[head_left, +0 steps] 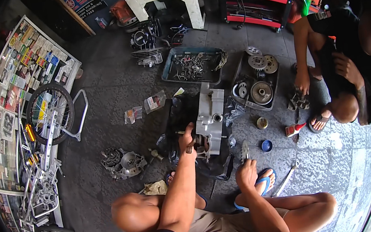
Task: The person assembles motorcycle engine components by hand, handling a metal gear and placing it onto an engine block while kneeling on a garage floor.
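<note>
A silver engine crankcase point(212, 112) stands on black plastic in front of me. Against its near left side is my left hand point(187, 140), its fingers closed around a dark metal piece that they mostly hide. My right hand point(247, 174) is closed on a toothed metal part point(245, 149), seen nearly edge-on, to the right of the crankcase and apart from it. Left of my left arm, another opened engine casing point(124, 162) lies on the floor beside a small metal fitting point(157, 154).
Beyond the crankcase lies a tray point(166, 74) of small metal parts. Right of it, another tray point(276, 87) holds gears. A blue lid point(267, 145), a red-and-white bottle point(294, 129) and a wrench point(287, 177) lie rightward. A co-worker's hand point(302, 84) is near a metal part.
</note>
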Action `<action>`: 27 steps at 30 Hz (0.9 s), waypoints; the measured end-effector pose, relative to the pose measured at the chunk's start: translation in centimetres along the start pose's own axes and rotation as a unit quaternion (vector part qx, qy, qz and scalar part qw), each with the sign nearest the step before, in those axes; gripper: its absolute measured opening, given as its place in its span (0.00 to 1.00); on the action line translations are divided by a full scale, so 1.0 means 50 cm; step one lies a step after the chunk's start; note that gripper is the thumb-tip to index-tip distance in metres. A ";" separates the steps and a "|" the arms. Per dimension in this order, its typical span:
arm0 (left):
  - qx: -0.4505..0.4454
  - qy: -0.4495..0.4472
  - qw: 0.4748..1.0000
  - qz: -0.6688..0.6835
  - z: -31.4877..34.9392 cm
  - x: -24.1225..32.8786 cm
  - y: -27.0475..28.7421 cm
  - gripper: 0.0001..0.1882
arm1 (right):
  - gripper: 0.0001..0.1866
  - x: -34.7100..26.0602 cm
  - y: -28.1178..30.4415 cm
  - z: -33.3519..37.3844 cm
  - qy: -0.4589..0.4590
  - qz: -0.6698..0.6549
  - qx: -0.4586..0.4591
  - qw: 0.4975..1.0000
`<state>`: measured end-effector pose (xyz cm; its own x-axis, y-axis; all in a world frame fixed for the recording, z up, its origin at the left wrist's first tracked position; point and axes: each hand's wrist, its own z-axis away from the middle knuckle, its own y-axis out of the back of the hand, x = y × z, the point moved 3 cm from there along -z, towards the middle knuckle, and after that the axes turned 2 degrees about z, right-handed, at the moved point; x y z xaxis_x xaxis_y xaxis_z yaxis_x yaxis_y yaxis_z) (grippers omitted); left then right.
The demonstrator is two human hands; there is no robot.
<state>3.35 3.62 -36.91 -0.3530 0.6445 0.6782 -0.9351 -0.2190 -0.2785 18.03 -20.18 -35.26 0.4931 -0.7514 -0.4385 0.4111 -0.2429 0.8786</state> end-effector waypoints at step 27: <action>0.026 -0.019 0.999 0.002 0.024 0.004 -0.026 0.33 | 0.52 0.236 -0.014 -0.117 -0.143 -0.065 0.193 0.969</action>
<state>4.46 3.13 -35.61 -0.3560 0.6155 0.7031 -0.9339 -0.2596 -0.2456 28.02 -25.28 -42.15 0.2007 -0.8255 -0.5276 0.1115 -0.5158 0.8494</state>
